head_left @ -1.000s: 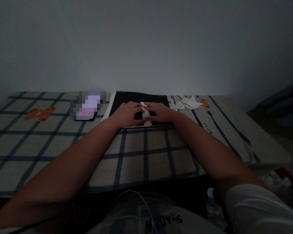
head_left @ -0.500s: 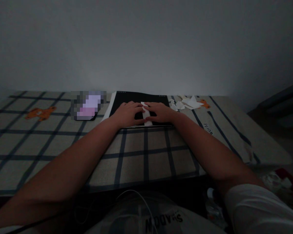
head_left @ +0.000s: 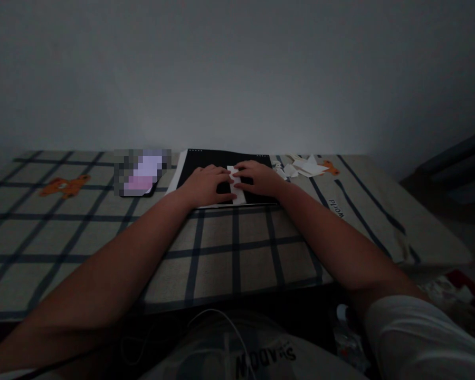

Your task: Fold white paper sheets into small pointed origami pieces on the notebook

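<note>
Two hands on the paper strip [head_left: 239, 197], palms down, both arms reaching in toward 12 o'clock. Our left hand [head_left: 206, 186] is open, fingers spread, tips at the strip's 9 o'clock edge. Our right hand [head_left: 261, 178] is open too, slightly bent, fingertips at the 3 o'clock edge. Can't tell how hard we press. Strip lies on the black pad [head_left: 211, 159], running roughly 12 to 6. Checked tablecloth [head_left: 217, 227] underneath. From the strip: phone [head_left: 145, 171] at 9, paper scraps [head_left: 309, 167] at 3, plain wall [head_left: 237, 79] at 12, bottle [head_left: 347, 340] near 5, below table level. Dim room.
</note>
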The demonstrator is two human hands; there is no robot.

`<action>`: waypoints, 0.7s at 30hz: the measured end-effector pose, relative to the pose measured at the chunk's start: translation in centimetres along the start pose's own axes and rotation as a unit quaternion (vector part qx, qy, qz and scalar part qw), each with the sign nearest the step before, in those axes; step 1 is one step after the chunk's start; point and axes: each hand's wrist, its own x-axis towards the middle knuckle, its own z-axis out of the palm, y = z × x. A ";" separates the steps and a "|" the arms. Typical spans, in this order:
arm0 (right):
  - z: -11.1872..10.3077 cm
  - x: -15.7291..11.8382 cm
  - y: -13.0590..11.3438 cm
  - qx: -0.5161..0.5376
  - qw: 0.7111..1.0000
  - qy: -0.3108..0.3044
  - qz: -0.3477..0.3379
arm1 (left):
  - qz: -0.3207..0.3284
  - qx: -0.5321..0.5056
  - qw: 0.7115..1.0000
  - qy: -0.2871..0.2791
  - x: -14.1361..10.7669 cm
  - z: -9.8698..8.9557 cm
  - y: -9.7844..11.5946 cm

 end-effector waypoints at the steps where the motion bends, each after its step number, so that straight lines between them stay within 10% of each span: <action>1: -0.1 0.0 0.0 0.003 1.000 0.004 -0.004 | 0.000 -0.001 1.000 -0.002 0.0 0.0 0.0; 21: 0.0 0.0 0.6 0.026 0.999 0.007 0.019 | -0.004 -0.020 1.000 -0.019 0.1 0.0 -0.2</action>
